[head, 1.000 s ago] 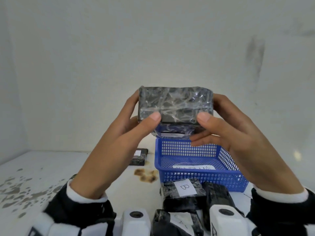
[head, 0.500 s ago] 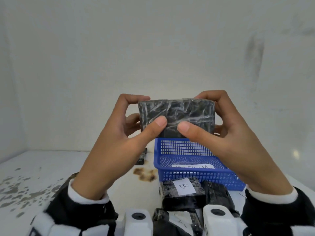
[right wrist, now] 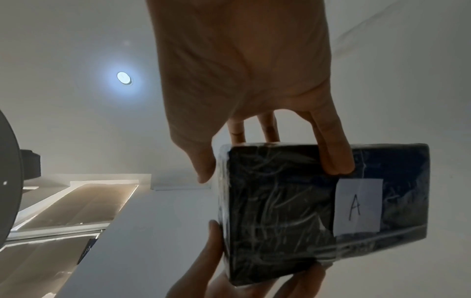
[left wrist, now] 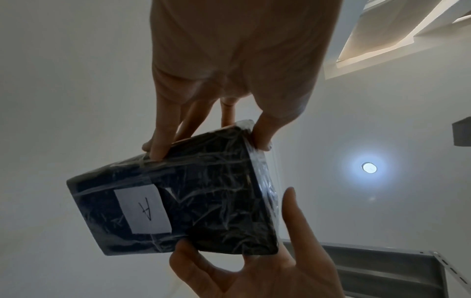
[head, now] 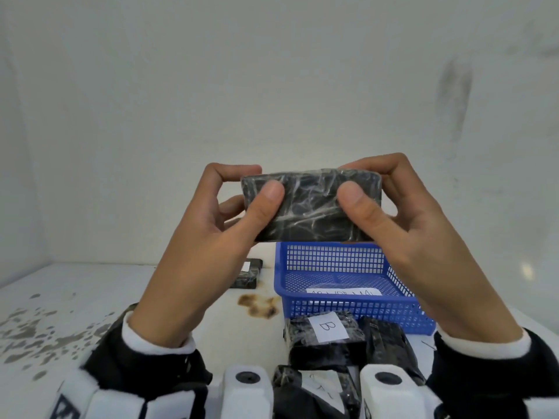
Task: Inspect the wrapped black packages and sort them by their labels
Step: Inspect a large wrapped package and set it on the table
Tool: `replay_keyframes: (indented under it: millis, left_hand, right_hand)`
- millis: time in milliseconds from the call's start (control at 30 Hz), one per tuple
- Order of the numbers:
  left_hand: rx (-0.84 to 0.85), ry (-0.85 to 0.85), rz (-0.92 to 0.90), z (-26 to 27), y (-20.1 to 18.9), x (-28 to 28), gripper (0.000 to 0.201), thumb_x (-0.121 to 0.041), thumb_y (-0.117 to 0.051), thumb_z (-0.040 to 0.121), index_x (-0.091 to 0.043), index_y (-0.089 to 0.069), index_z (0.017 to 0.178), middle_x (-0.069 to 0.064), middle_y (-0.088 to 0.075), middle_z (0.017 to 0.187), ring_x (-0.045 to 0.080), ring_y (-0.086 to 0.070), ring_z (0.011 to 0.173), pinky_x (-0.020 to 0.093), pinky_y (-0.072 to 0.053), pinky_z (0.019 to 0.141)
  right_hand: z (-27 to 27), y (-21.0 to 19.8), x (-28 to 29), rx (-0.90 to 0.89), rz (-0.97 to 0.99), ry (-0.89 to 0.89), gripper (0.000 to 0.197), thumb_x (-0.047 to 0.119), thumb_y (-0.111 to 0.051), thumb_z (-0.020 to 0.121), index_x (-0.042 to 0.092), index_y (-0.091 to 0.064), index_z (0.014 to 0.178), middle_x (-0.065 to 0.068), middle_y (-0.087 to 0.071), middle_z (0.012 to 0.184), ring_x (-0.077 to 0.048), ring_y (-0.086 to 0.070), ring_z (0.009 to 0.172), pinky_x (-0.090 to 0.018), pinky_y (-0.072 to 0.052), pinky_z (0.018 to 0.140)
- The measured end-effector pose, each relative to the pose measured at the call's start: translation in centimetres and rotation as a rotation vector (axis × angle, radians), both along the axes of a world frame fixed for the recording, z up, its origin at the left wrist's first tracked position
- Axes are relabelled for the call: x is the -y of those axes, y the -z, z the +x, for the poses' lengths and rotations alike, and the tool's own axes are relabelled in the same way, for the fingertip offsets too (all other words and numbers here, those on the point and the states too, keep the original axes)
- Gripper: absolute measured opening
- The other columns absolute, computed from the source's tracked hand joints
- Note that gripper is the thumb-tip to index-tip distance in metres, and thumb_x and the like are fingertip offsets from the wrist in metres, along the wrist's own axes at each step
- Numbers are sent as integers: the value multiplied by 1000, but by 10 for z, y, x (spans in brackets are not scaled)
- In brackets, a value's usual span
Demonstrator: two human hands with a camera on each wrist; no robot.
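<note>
White walls close in behind a stained white desk (head: 90, 297) where a blue basket (head: 348, 306) sits with more wrapped bundles, one marked B (head: 325, 337), in front. Held up between both hands is a black package (head: 311, 204), each grip closed on one end, left hand (head: 196, 252) and right hand (head: 423, 246) pinching thumb against fingers. It looks firm, boxy and light, though the film is probably slick, so the short ends seem safest. Compared with a second ago it has tipped: its A label (right wrist: 356, 207) now faces away from the person.
</note>
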State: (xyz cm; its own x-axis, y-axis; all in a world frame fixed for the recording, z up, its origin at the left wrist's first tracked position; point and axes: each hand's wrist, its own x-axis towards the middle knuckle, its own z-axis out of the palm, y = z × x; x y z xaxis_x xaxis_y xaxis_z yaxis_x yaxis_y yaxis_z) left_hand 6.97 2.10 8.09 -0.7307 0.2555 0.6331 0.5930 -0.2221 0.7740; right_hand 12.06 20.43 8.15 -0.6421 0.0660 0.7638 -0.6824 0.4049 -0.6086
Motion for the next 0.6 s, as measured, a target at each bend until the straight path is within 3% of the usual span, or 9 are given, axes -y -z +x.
replay_keyframes:
  millis: [100, 200, 300, 400, 467, 533, 600]
  left_hand:
    - [21, -34, -42, 0, 1, -1, 53, -50, -76, 67, -30, -52, 110, -6, -77, 88, 15, -74, 78, 40, -57, 85]
    - [40, -45, -27, 0, 2, -3, 62, -53, -76, 57, -30, -50, 108, -10, -76, 85, 16, -74, 76, 40, -57, 82]
    - [49, -56, -17, 0, 3, -5, 53, -57, -77, 65, -30, -52, 105, -8, -76, 83, 15, -74, 75, 41, -56, 82]
    - [76, -63, -18, -1, 3, -6, 52, -56, -77, 68, -28, -55, 105, -5, -77, 85, 15, -74, 77, 43, -56, 85]
    - [105, -45, 1, -3, 3, -6, 60, -58, -73, 66, -25, -54, 113, -5, -77, 89, 16, -74, 82, 43, -57, 84]
    - [196, 24, 22, -3, 1, -4, 81, -67, -69, 66, -14, -53, 125, -2, -76, 100, 23, -73, 91, 46, -59, 81]
    - [241, 95, -25, -3, -2, 2, 74, -67, -66, 74, -7, -66, 116, 5, -74, 106, 31, -72, 95, 48, -59, 84]
  right_hand:
    - [-2, 1, 3, -25, -2, 15, 36, 57, -68, 76, 37, -57, 104, 15, -68, 107, -40, -69, 81, -60, -57, 78]
    - [-1, 2, 6, -24, 23, 35, 41, 57, -69, 69, 37, -55, 102, 15, -71, 97, -17, -74, 83, -43, -62, 79]
    - [0, 2, 5, -13, 19, 46, 43, 61, -69, 69, 37, -55, 102, 14, -71, 100, -18, -74, 86, -45, -61, 80]
    - [-1, 3, 4, -25, 7, 67, 43, 65, -71, 70, 40, -56, 101, 15, -68, 114, -35, -70, 93, -54, -59, 81]
    - [-3, 4, 4, -52, -9, 66, 41, 63, -72, 70, 40, -57, 100, 16, -67, 117, -41, -67, 94, -57, -58, 80]
    - [-4, 4, 2, -98, -16, 55, 40, 62, -74, 71, 40, -59, 101, 16, -65, 123, -33, -68, 101, -57, -56, 86]
    - [-3, 3, 0, -129, 0, 39, 38, 61, -74, 72, 41, -62, 103, 18, -63, 129, -17, -65, 115, -56, -52, 95]
